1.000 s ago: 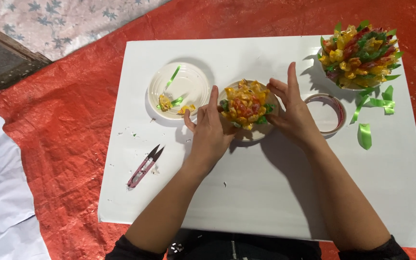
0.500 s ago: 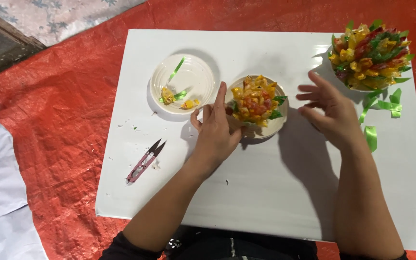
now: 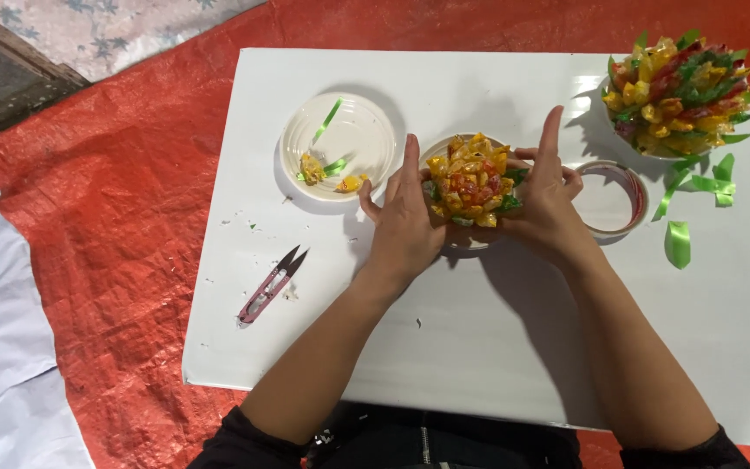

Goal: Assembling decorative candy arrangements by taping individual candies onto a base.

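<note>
Yellow and red wrapped pieces, packed tight with bits of green, make up the small flower-like bundle (image 3: 470, 181) at the centre of the frame; it sits in a shallow white dish whose rim only just shows beneath it, on the white table (image 3: 496, 347). The left hand (image 3: 405, 217) presses its palm against the bundle's left side, fingers straight and pointing to the top of the frame; the right hand (image 3: 544, 200) cups the right side, index finger raised, the other fingers curled behind; both hands are spread flat against it rather than pinching anything.

To the left stands a white ribbed plate (image 3: 340, 148) with a few loose yellow pieces and green strips in it; lower left lies a pair of pink thread snips (image 3: 271, 285), well apart from the hands; just right of the right hand sits a roll of clear tape (image 3: 614, 198), then scraps of green ribbon (image 3: 692, 204); a larger finished bundle (image 3: 679, 91) fills the upper right; red tarpaulin (image 3: 115, 200) lies under the table.

As a judgement: uneven squeezing could pop pieces loose, or tip the dish; the right wrist is near the tape and could knock it.
</note>
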